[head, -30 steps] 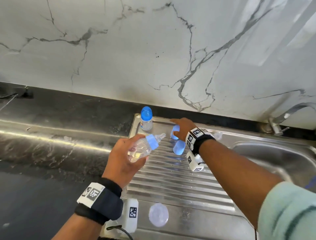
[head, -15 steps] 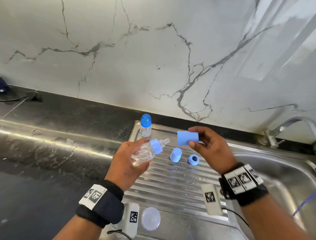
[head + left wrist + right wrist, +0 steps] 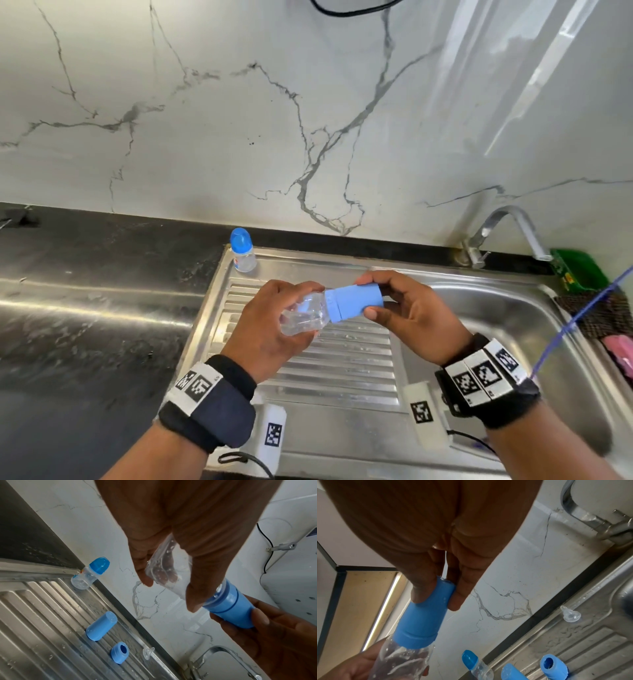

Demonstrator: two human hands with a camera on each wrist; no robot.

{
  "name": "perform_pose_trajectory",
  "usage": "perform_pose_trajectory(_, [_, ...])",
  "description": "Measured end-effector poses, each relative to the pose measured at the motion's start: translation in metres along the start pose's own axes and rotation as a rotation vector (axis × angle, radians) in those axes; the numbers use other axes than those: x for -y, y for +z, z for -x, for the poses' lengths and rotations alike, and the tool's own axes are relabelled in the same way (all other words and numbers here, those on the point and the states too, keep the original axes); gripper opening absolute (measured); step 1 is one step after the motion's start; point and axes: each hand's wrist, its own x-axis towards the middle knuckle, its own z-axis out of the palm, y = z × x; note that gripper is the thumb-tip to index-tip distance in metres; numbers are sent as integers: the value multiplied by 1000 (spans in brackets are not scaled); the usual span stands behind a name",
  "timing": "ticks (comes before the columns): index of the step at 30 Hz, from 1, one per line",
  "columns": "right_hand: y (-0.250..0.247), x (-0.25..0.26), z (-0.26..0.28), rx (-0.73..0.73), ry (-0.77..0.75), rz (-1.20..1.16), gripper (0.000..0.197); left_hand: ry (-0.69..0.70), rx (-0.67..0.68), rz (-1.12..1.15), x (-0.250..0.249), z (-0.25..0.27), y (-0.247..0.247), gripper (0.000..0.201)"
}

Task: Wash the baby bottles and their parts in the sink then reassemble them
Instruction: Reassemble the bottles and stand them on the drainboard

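My left hand (image 3: 303, 313) grips a clear wet baby bottle (image 3: 299, 317) tilted over the drainboard. My right hand (image 3: 368, 297) pinches a blue cap (image 3: 356, 301) that sits over the bottle's neck and hides the nipple. The left wrist view shows the same bottle (image 3: 169, 573) and cap (image 3: 229, 609); so does the right wrist view, with the cap (image 3: 423, 619) above the bottle (image 3: 402, 662). A small capped bottle (image 3: 242, 251) stands at the drainboard's far left corner. A loose blue cap (image 3: 101, 626), a blue collar ring (image 3: 120, 652) and a clear nipple (image 3: 147, 653) lie on the drainboard.
The ribbed steel drainboard (image 3: 342, 363) lies under my hands, the sink basin (image 3: 496, 325) to the right. A faucet (image 3: 507, 226) stands at the back right beside a green holder (image 3: 579, 270). Black counter (image 3: 85, 308) runs to the left, a marble wall behind.
My right hand lifted a blue cap off the drainboard and brought it onto the bottle's nipple end. My left hand kept its hold on the bottle and moved it slightly right.
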Motion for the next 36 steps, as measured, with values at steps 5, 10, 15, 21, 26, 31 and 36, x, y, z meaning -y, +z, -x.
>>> perform_pose_trajectory(5, [-13, -2, 14, -25, -2, 21, 37, 18, 13, -14, -17, 3, 13, 68])
perform_pose_trajectory(10, [-18, 4, 18, -96, 23, -12, 36, 17, -14, -24, -34, 6, 29, 63])
perform_pose_trajectory(15, [-13, 10, 16, -145, 93, -49, 40, 31, -31, -23, -39, 6, 32, 64])
perform_pose_trajectory(21, [3, 1, 5, -93, 123, -216, 32, -46, -110, 72, -30, 13, 28, 62])
perform_pose_trajectory(26, [41, -11, -5, -91, 208, -375, 46, -82, -80, 79, -12, 16, 16, 65])
perform_pose_trajectory(31, [55, -11, -44, -167, 231, -158, 36, -144, -108, 51, 24, 19, -14, 78])
perform_pose_trajectory(36, [63, -21, -120, -186, 199, 390, 29, -167, -181, 13, 63, 25, -47, 58])
